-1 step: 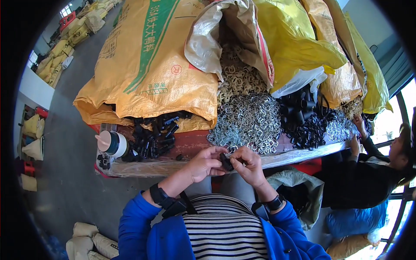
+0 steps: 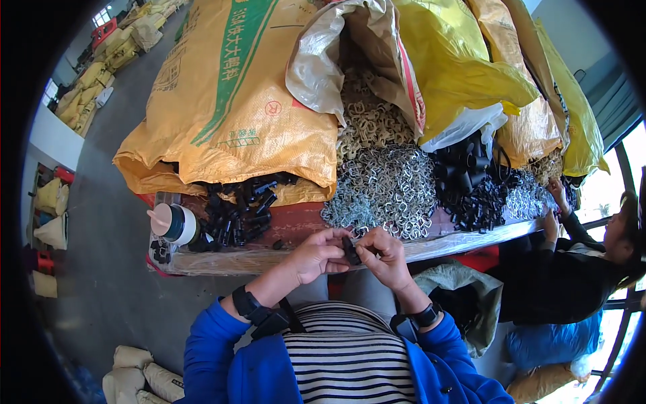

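Note:
Between my two hands, just over the table's front edge, is a small black plastic part [image 2: 350, 251]. My left hand [image 2: 316, 256] grips it from the left with thumb and fingers. From the right, my right hand [image 2: 385, 256] pinches at the same part; whether a smaller piece sits in that pinch is hidden by the fingers. Right beyond my hands lies a heap of small silvery metal clips [image 2: 397, 192]. A pile of black plastic parts [image 2: 235, 215] spills from a large orange woven sack [image 2: 222, 87] to the left.
A cup with a pink lid [image 2: 176, 224] stands at the table's left end. More black parts [image 2: 471, 195] lie to the right, below yellow sacks [image 2: 451, 60]. At the far right a co-worker [image 2: 572, 269] reaches onto the table. An open sack [image 2: 481, 296] stands by my right arm.
The black part has turned slightly between my fingers. Otherwise both hands are in nearly the same place.

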`<state>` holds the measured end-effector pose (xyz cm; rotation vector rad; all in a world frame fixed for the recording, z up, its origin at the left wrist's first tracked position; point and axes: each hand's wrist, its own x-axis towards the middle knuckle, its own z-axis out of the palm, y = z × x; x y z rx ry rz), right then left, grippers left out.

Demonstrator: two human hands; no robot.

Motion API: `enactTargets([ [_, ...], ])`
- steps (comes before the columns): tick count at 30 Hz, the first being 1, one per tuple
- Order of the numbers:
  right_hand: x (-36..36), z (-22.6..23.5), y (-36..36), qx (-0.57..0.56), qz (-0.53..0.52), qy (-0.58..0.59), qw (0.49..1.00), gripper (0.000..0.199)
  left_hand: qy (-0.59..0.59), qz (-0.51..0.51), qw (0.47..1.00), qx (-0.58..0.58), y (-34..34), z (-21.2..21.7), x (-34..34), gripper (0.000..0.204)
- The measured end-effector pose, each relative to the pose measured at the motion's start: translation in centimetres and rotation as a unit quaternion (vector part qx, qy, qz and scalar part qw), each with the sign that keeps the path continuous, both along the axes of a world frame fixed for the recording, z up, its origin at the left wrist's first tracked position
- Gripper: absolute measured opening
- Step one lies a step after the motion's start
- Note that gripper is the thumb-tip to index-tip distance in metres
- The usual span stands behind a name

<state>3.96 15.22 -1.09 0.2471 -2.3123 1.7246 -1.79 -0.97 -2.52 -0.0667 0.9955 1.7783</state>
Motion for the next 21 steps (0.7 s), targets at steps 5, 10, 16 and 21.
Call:
enactTargets([
  [5,0.2,0.1,0.0,-0.01,0.006,-0.024,1.0,0.004,-0.101,0.045,0.994,0.015,0.0,-1.4,0.4,0.026],
  [10,0.7,0.2,-0.2,0.008,0.004,-0.004,1.0,0.004,-0.065,0.032,0.995,0.075,0.0,0.4,1.4,0.028],
  [16,1.6,0.6,-0.6,0.052,0.003,0.027,0.998,0.005,-0.023,0.057,0.995,0.081,0.0,0.4,2.1,0.029],
  [21,2.1,1.2,-0.5,0.107,0.004,-0.003,0.994,0.006,0.029,0.044,0.998,0.033,-0.4,0.0,2.3,0.028],
])
